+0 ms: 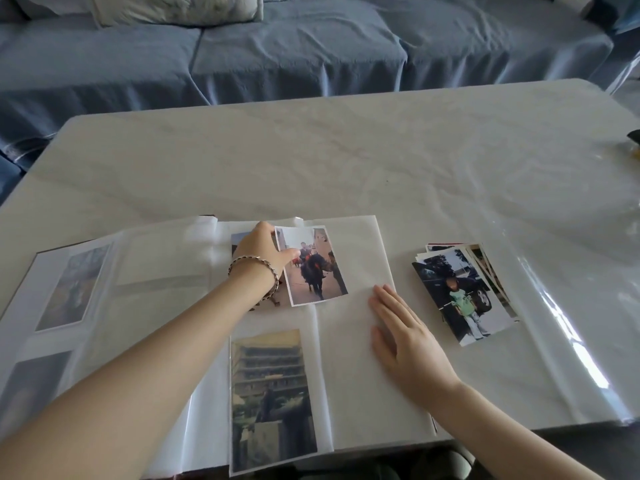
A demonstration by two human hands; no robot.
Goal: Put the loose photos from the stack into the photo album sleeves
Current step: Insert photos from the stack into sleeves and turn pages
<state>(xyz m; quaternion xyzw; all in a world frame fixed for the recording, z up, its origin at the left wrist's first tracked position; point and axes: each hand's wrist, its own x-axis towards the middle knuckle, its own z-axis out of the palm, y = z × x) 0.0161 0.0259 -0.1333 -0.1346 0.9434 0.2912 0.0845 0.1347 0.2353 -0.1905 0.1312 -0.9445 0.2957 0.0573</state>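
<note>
The photo album [156, 268] lies open on the table [346, 161]; the left hand [263, 254] pinches a photo [317, 271] over the right page's upper sleeve, the right hand [405, 344] presses flat, fingers straight, on that page, and the stack [464, 292] lies just right of the album

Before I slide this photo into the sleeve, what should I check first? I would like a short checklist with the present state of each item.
1. Grip: the left hand pinches the glossy white-bordered photo of a rider on a dark animal at its left edge: ok.
2. Page steady: the right hand lies flat on the white album page: ok.
3. Photo square with the page: not ok, it sits tilted.
4. Sleeve mouth open: cannot tell.
5. Next photos ready: the fanned stack of loose glossy photos lies right of the album, untouched: ok.
</note>
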